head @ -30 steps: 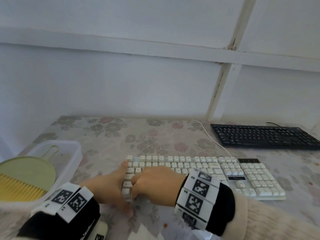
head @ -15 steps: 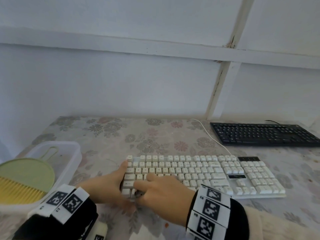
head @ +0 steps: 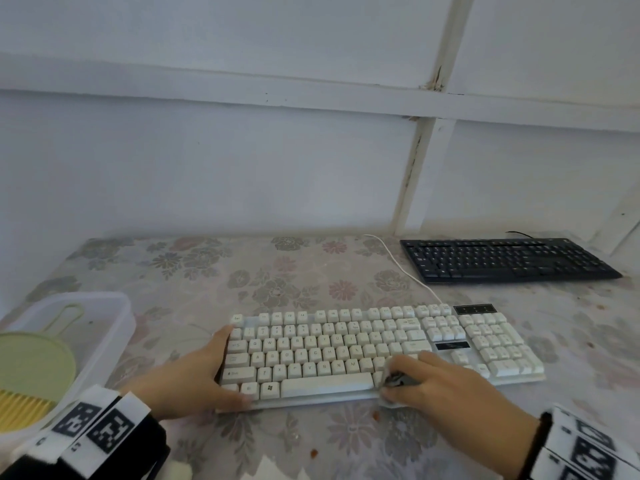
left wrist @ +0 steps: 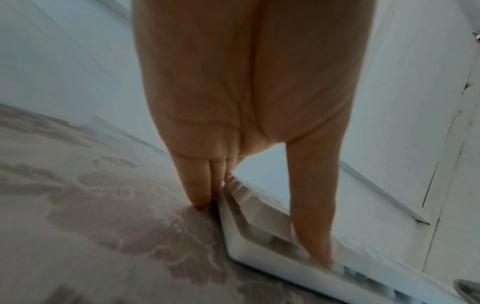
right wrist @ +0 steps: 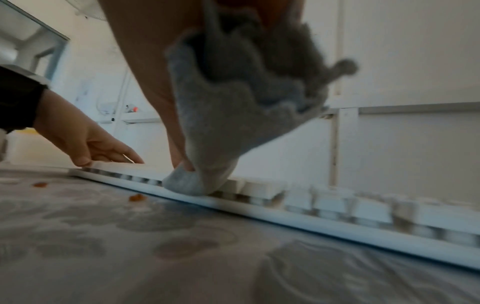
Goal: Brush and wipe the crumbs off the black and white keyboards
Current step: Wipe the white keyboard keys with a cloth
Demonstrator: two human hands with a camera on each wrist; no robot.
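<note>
The white keyboard (head: pixel 381 344) lies mid-table on a flowered cloth. My left hand (head: pixel 207 368) braces its left end, straight fingers (left wrist: pixel 197 185) down beside the edge and thumb on the front corner of the keyboard (left wrist: pixel 259 246). My right hand (head: pixel 446 386) grips a bunched grey cloth (head: pixel 398 379) and presses it on the front key row just right of the space bar. In the right wrist view the cloth (right wrist: pixel 233 123) touches the front edge of the keyboard (right wrist: pixel 337 226). The black keyboard (head: pixel 505 259) lies at the back right, untouched.
A clear plastic tub (head: pixel 104 306) at the left edge holds a green dustpan (head: pixel 34 365) with a yellow-bristled brush (head: pixel 20 410). Orange crumbs (head: pixel 314 453) (right wrist: pixel 136 197) lie on the tablecloth in front of the white keyboard. A white cable (head: pixel 398 268) runs back towards the wall.
My right hand has slid the cloth from the keyboard's left end rightwards along the front row, past the space bar. The left hand has stayed at the left end.
</note>
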